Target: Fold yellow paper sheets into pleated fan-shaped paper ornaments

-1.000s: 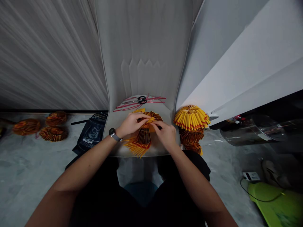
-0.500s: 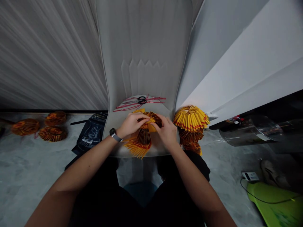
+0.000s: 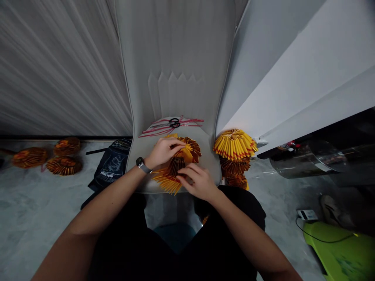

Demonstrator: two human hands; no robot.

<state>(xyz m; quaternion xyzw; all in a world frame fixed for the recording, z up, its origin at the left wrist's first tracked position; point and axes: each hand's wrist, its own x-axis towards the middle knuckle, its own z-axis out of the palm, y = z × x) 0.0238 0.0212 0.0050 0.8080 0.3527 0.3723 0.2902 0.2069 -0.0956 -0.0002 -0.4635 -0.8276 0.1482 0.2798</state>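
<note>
A pleated paper fan in gold, orange and yellow lies partly opened on the seat of a grey chair, in front of me. My left hand, with a watch on its wrist, pinches the fan's upper middle between thumb and fingers. Lower down, my right hand has its thumb and forefinger on the right edge of the dark pleats; its other fingers are curled. Behind the fan, black-handled scissors rest among pink strips on the seat.
Finished-looking pleated paper rosettes are stacked right of the chair, a yellow one on top. More rosettes lie on the floor at left, near a dark bag. A green container with a cable stands at lower right.
My right hand has come away from the fan's top and moved down toward me to its lower pleats. My left hand stays pinching the upper part.
</note>
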